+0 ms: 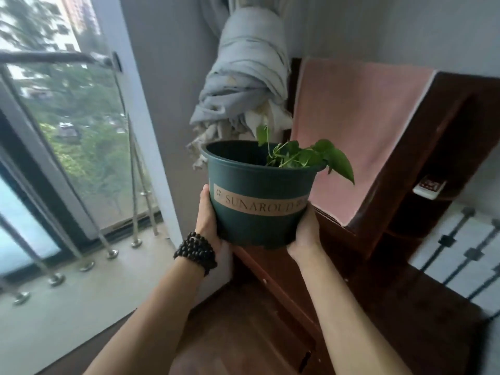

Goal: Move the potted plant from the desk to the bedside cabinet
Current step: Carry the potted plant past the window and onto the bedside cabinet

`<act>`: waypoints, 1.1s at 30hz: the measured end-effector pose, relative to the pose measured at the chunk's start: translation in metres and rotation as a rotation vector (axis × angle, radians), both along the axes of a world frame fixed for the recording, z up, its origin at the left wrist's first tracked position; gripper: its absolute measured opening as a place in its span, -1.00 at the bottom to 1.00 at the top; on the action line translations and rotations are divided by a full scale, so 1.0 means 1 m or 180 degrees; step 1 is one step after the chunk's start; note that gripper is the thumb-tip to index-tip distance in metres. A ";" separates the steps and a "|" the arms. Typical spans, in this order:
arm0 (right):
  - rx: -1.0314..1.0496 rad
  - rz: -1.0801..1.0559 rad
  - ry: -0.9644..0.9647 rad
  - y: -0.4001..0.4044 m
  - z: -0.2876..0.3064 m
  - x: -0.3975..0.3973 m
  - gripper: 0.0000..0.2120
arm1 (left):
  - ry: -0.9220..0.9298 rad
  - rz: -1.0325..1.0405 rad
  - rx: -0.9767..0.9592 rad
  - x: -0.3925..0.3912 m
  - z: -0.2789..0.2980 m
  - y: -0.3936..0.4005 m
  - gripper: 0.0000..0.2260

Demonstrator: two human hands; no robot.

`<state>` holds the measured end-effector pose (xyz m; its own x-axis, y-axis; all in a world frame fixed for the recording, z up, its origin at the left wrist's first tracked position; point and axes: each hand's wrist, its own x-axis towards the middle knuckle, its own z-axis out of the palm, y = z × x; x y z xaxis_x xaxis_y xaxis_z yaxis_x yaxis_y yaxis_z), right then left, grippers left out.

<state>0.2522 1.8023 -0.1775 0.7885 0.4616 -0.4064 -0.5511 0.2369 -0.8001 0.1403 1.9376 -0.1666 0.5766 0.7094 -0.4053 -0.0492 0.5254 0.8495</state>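
Observation:
A dark green plastic pot (pixel 257 226) with a tan label band holds a small plant with green leaves (pixel 319 156). I hold it upright in the air at arm's length. My left hand (pixel 208 215) grips its left side and wears a dark bead bracelet at the wrist. My right hand (pixel 307 228) grips its lower right side. Below and behind the pot stands a dark wooden bedside cabinet (pixel 338 239), with its top partly hidden by the pot.
A pink cloth (pixel 357 131) drapes over the dark wooden headboard on the right. A knotted grey curtain (pixel 243 85) hangs just behind the pot. A large window with a metal railing (pixel 67 131) fills the left. A small device (pixel 428 186) lies on a shelf; white bedding (pixel 460 253) is at right.

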 end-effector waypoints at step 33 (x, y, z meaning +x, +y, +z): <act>0.0834 0.4833 -0.0146 0.447 0.113 -0.643 -0.48 | -0.0703 0.4640 0.0983 -0.679 0.093 0.209 -0.45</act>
